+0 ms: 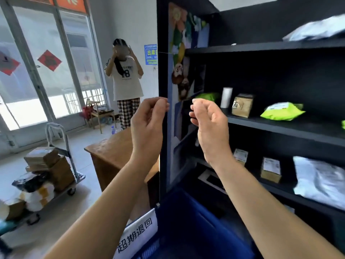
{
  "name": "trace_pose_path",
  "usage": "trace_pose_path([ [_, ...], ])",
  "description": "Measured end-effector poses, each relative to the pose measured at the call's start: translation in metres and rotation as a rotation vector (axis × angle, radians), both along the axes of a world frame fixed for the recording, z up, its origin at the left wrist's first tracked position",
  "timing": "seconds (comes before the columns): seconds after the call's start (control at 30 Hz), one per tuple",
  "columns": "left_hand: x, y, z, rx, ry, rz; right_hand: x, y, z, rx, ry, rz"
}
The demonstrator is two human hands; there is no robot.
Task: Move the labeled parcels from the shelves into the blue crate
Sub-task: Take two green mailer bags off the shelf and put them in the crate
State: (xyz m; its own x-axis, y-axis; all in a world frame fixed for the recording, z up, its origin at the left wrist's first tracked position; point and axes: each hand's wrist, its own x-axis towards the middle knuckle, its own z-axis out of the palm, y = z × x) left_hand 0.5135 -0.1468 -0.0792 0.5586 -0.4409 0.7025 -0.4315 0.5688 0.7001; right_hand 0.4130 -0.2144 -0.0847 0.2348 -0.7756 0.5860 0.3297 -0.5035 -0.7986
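Note:
Both my hands are raised in front of the black shelf unit (280,128), near its left edge. My left hand (149,120) and my right hand (209,120) have loosely curled fingers and hold nothing. On the middle shelf lie a green bag (282,111), a small brown box (242,105) and a white roll (226,97). The lower shelf carries two small labelled boxes (270,170) and a grey plastic parcel (321,181). Another grey parcel (317,29) lies on the top shelf. The blue crate (186,227) sits below my arms, with a white label on its front.
A wooden desk (112,152) stands left of the shelf. A trolley (48,176) stacked with parcels is on the floor at the left. A person (125,81) stands by the glass doors, with a chair (99,113) beside them.

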Motion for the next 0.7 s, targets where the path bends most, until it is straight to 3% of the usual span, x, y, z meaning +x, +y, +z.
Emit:
trace_pose_path([
  [0.7,-0.275,-0.183,0.013,0.018,0.001,-0.561,-0.301,-0.135,0.01,0.012,-0.087,-0.625],
])
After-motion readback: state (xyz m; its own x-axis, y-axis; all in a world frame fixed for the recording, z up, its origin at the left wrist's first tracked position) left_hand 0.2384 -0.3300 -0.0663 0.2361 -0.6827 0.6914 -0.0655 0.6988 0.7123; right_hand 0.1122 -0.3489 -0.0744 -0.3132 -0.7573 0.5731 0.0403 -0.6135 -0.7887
